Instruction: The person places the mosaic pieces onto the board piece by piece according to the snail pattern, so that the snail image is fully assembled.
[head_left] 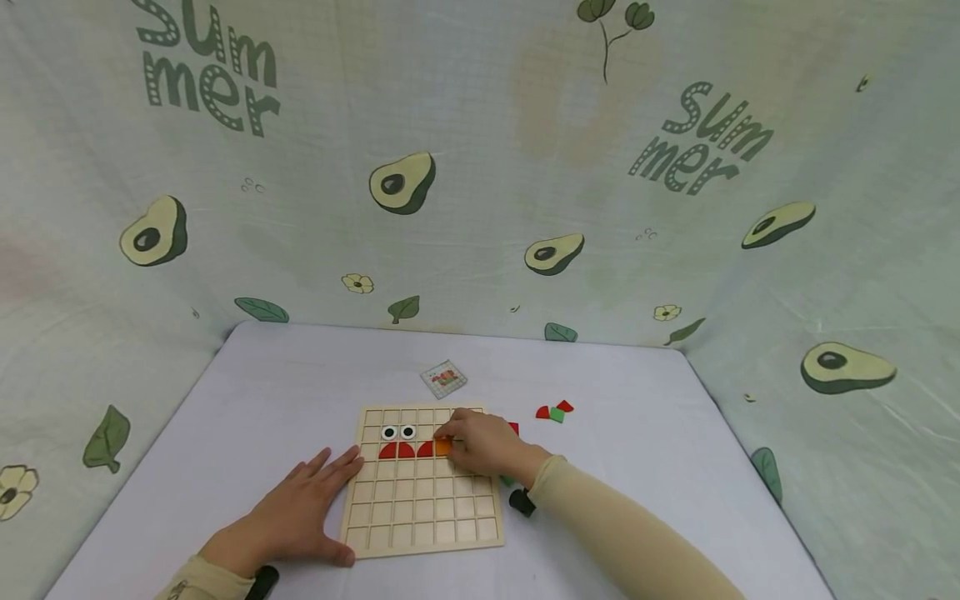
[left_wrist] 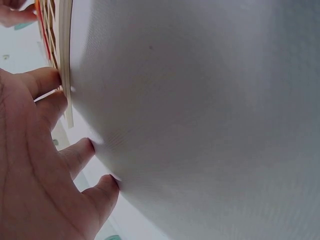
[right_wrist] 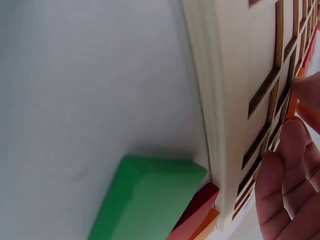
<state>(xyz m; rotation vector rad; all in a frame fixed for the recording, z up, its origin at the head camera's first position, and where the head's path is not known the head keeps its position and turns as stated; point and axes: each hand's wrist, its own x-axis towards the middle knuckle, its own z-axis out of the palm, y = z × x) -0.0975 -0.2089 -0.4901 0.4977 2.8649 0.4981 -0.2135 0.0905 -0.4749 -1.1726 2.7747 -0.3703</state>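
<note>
A wooden grid board [head_left: 423, 512] lies flat on the table. Two round eye tiles [head_left: 388, 432] sit side by side in its cells, and several red curved tiles [head_left: 387, 451] are in the row below. My left hand [head_left: 303, 508], fingers spread, touches the board's left edge with thumb and fingertips; two fingertips [left_wrist: 52, 75] meet the edge in the left wrist view. Over the board's upper right, my right hand [head_left: 483, 440] pinches an orange tile [head_left: 443, 447] beside a red tile. The right hand covers some cells around it.
Behind the board lies a small picture card [head_left: 444, 378] with a grid. To the right are red tiles [head_left: 543, 412] and a light green tile [head_left: 557, 414]. A green block [right_wrist: 145, 195] and a dark red piece [right_wrist: 197, 210] lie against the board's right edge. Patterned cloth walls surround the table.
</note>
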